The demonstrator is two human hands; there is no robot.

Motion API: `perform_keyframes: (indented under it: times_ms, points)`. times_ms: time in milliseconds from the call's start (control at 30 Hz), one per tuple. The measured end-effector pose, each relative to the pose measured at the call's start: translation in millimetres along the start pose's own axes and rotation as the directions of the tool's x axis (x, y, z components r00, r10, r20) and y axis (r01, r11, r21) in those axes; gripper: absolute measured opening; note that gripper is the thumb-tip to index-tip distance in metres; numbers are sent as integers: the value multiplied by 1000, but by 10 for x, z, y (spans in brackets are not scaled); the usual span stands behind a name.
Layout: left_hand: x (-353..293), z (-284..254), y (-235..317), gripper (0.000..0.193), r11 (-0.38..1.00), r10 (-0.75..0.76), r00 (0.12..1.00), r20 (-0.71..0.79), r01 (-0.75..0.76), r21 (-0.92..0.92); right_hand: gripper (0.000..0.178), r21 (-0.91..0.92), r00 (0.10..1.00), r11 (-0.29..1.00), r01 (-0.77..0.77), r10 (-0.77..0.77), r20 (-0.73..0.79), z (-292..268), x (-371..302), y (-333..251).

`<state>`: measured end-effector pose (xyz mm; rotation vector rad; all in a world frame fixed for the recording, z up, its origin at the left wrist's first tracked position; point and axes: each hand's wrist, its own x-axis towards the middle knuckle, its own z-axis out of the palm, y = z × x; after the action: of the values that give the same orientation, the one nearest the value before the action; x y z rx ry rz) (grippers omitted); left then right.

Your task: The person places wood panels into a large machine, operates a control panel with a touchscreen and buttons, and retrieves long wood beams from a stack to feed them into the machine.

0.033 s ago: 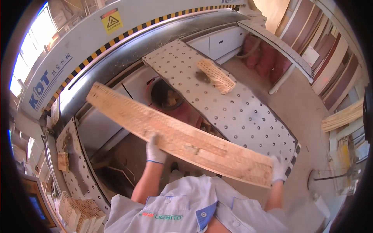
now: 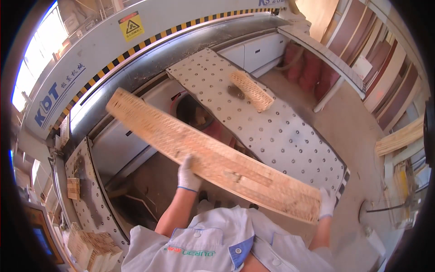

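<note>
A long, pale wooden board (image 2: 213,158) with a rough, streaked face slants across the middle, held in the air in front of my body. My left hand (image 2: 188,174), in a white glove, grips its near edge left of the middle, with the thumb over the face. At the board's right end my gloved right hand (image 2: 327,202) is closed round the short edge; its fingers are partly hidden. Beyond the board, a short wooden piece with a ridged top (image 2: 251,90) lies on a grey perforated machine table (image 2: 290,136).
A big machine beam (image 2: 99,50) with a yellow-black striped edge spans the far side. Another studded table (image 2: 90,195) stands left, near stacked wood blocks (image 2: 97,249). A bin with a round opening (image 2: 192,109) sits between the tables. Panels (image 2: 385,68) lean at the right.
The board has shifted slightly to the right, its left end rising a little and its right end dropping. Both hands have moved with it, still gripping.
</note>
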<state>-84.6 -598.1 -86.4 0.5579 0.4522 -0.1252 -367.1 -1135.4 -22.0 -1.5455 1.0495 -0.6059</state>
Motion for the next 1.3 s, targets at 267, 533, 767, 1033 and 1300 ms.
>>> perform_keyframes:
  times_ms: [267,533,767,1033,1300]
  points:
    - [166,1520,-1367,58,873,-391,914,109,331,358,56,-50,977,985,-167,158,-141,-1795,52,979]
    - [54,1024,-559,56,302,-696,692,192,40,953,66,-846,860,514,139,-486,-153,-797,866,-183]
    - [347,-478,1571,58,412,95,992,86,-118,904,49,-314,710,646,696,-553,436,3565,-24,-731]
    - [-139,-2446,4188,54,86,928,355,-111,84,993,53,188,-7,694,695,-255,967,7629,-3288,-1706]
    - [-286,-3141,4872,114,-23,926,344,-153,457,889,61,470,-442,579,666,-201,874,10556,-5865,-1853]
